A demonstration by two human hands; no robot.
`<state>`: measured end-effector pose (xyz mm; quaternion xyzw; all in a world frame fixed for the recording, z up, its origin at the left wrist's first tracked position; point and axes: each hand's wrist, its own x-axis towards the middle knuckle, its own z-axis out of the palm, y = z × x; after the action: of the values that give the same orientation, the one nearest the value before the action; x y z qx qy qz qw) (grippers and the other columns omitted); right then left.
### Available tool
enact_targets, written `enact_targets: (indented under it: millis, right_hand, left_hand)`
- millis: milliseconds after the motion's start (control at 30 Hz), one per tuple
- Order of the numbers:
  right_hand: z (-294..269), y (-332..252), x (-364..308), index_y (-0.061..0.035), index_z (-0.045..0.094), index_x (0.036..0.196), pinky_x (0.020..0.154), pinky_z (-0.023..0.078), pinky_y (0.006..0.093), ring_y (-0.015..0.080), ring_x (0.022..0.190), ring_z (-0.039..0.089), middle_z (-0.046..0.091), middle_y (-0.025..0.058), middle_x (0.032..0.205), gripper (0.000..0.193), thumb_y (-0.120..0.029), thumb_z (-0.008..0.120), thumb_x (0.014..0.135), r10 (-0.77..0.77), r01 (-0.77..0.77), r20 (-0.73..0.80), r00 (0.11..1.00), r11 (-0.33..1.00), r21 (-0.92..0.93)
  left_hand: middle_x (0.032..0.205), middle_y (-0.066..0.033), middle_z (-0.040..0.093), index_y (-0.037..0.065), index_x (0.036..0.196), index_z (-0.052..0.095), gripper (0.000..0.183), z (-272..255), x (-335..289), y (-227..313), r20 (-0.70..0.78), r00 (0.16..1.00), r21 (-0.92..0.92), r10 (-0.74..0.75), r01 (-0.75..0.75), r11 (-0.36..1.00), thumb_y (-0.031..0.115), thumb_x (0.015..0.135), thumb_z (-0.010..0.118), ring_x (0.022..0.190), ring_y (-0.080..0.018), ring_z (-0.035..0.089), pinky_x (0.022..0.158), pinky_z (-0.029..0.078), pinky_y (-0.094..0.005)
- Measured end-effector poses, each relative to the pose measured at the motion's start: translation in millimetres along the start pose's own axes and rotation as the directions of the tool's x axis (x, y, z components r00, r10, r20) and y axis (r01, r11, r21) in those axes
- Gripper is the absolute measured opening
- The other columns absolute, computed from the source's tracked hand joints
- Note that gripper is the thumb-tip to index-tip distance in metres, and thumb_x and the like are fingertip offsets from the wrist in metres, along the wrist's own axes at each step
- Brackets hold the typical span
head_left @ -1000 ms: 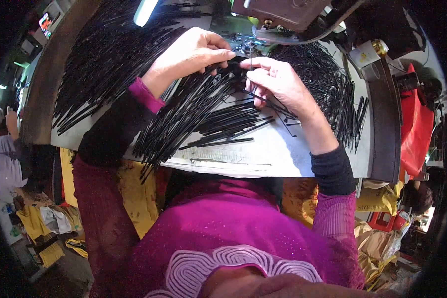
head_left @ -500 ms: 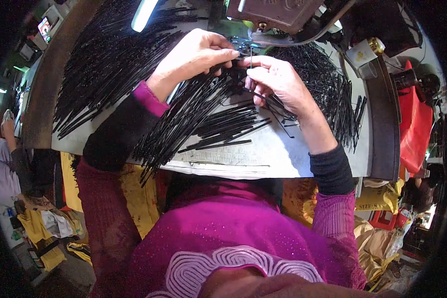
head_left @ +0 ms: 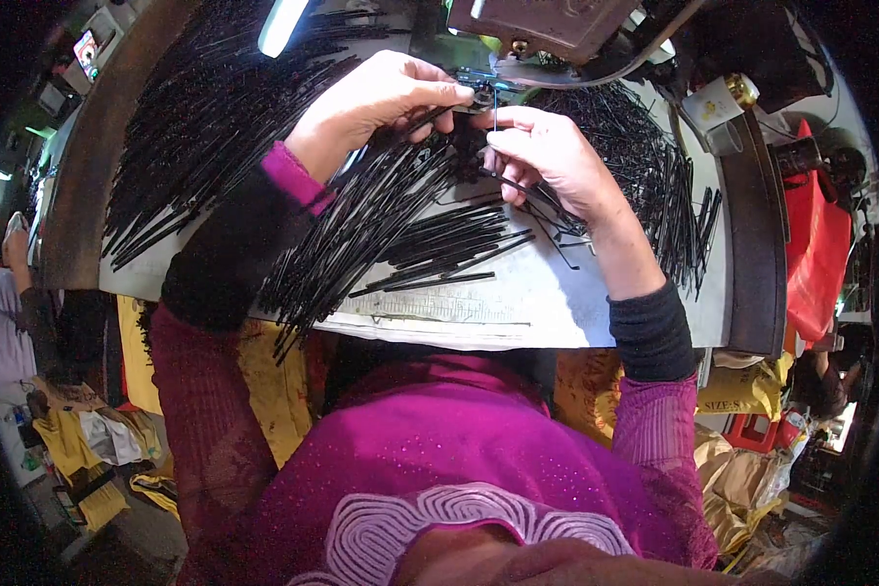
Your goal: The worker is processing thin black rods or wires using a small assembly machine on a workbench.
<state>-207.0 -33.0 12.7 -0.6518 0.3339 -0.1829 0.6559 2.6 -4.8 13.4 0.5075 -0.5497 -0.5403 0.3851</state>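
Grey worktable (head_left: 566, 303), heaps of black strips (head_left: 361, 225)

Thin black sticks (head_left: 381, 225): glossy, smooth, plastic-looking. Desk (head_left: 557, 303): pale, matt, scuffed surface. Sleeves (head_left: 205, 391): magenta knit cloth, faint sparkle; black ribbed cuffs (head_left: 651, 332). Red bag (head_left: 816, 244): shiny plastic.
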Motion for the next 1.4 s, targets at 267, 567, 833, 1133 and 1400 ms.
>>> enact_targets:
  millis: [267, 567, 833, 1133, 1400]
  right_hand:
    - [6, -3, -4, 0.0046, 0.05, 0.113, 0.044, 0.045, 0.0193, 0.0092, 0.05, 0.056, 0.059, 0.0071, 0.074, 0.036, -0.019, 0.055, 0.086, 0.033, -0.045, 0.106, 0.994, 0.992, 0.118]
    - [2, 5, -4, 0.0006, 0.061, 0.092, 0.042, 0.04, 0.0172, 0.0049, 0.045, 0.049, 0.057, 0.0011, 0.065, 0.021, -0.018, 0.059, 0.083, 0.064, -0.062, 0.054, 0.996, 0.997, -0.037]
    - [-17, 12, 3, 0.0032, 0.053, 0.103, 0.055, 0.051, 0.0215, 0.0123, 0.061, 0.061, 0.062, 0.009, 0.076, 0.031, -0.016, 0.061, 0.081, 0.035, -0.029, -0.017, 0.999, 0.959, 0.281]
    - [-17, 13, 4, 0.0011, 0.054, 0.098, 0.057, 0.052, 0.0238, 0.0151, 0.067, 0.063, 0.063, 0.0127, 0.084, 0.026, -0.017, 0.063, 0.081, -0.006, 0.021, -0.042, 0.999, 0.925, 0.379]
    - [-29, 13, 9, 0.0012, 0.053, 0.098, 0.057, 0.054, 0.0236, 0.0154, 0.068, 0.062, 0.062, 0.0142, 0.086, 0.02, -0.014, 0.056, 0.085, -0.055, 0.134, -0.23, 0.972, 0.929, 0.344]
  left_hand:
    - [0.062, -0.0034, 0.06, 0.003, 0.078, 0.062, 0.023, 5, 0, -5, -0.005, 0.999, -0.049, 0.037, -0.037, 0.998, 0.025, 0.08, 0.064, 0.042, -0.0052, 0.048, 0.039, 0.034, -0.0166]
    - [0.07, -0.0016, 0.061, -0.001, 0.099, 0.061, 0.033, 12, -8, -3, 0.073, 0.996, 0.17, 0.058, -0.069, 0.983, 0.028, 0.083, 0.061, 0.051, -0.0037, 0.051, 0.042, 0.038, -0.0171]
    - [0.061, -0.0004, 0.057, 0.0, 0.086, 0.062, 0.023, 6, -12, -5, 0.188, 0.982, 0.097, -0.032, 0.014, 0.995, 0.023, 0.081, 0.064, 0.046, -0.0039, 0.048, 0.042, 0.037, -0.0164]
    - [0.057, 0.0022, 0.053, 0.004, 0.079, 0.062, 0.024, 3, -11, -5, 0.175, 0.979, 0.04, -0.102, 0.097, 0.995, 0.027, 0.083, 0.062, 0.044, -0.0016, 0.046, 0.04, 0.034, -0.0148]
    - [0.058, 0.0014, 0.055, 0.006, 0.079, 0.062, 0.027, -11, -8, -1, 0.031, 0.999, 0.124, -0.019, 0.015, 0.992, 0.032, 0.082, 0.062, 0.042, -0.0018, 0.045, 0.04, 0.033, -0.0143]
